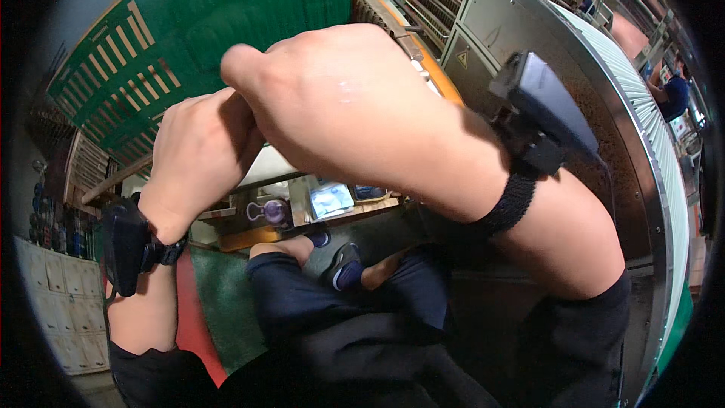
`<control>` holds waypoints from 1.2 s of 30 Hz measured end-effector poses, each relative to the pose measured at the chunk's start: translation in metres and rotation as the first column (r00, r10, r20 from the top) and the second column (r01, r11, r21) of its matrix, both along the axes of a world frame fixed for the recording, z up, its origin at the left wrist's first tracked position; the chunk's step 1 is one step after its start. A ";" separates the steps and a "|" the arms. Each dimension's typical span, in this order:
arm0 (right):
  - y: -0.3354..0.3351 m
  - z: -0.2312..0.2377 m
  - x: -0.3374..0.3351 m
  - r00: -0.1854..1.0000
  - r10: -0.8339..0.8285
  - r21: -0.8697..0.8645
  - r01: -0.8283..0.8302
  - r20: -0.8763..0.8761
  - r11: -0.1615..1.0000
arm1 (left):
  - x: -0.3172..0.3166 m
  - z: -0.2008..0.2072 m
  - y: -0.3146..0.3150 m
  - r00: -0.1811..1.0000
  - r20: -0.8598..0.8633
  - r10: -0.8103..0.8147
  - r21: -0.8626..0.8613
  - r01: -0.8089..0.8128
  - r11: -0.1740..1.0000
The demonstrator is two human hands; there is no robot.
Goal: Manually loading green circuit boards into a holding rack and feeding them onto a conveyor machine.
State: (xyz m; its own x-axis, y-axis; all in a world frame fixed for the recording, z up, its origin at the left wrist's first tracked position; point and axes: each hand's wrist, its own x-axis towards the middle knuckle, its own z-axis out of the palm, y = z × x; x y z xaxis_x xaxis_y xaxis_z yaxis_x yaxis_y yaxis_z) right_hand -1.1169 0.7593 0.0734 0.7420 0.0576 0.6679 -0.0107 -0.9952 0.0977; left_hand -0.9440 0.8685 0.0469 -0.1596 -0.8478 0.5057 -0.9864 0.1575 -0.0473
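Note:
Both of my hands are raised close in front of me, backs toward me, and they meet near the middle left. My right hand [325, 79] is bent at the wrist with its fingers curled down out of sight. Beside and partly behind it is my left hand [200, 140], also closed, its fingertips covered by the right. Whatever lies in their grasp, if anything, is hidden. A black device on a strap [540, 109] sits on my right forearm, and another black device [124, 245] is strapped at my left wrist.
Behind the hands stands a green panel [249, 7] with slots. A metal cabinet [559, 91] rises at right. Below are a low shelf holding a purple-lidded container [277, 213] and a blue-white packet [330, 200]. Another person [674, 97] is far right; pale lockers [68, 302] stand lower left.

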 end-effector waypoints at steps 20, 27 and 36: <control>-0.128 0.121 -0.286 0.282 -0.877 -0.302 0.860 -0.389 0.411 | -0.027 0.011 -0.003 0.929 -0.369 0.016 0.057 0.005 0.998; -0.160 0.079 -0.298 0.432 -0.807 0.067 0.893 -0.403 0.444 | -0.031 0.006 -0.004 0.946 -0.314 0.077 0.105 -0.046 0.993; -0.155 0.084 -0.298 0.419 -0.793 0.025 0.889 -0.441 0.456 | -0.030 0.018 -0.005 0.906 -0.419 0.063 0.206 0.027 0.978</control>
State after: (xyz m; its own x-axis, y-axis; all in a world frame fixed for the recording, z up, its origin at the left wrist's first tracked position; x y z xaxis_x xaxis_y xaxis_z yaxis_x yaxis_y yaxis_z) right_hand -1.4147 0.6041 0.1573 0.4838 -0.8315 0.2730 -0.8719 -0.4851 0.0675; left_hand -0.9740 0.8637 0.0651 0.0460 -0.9395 0.3395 -0.9093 0.1014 0.4037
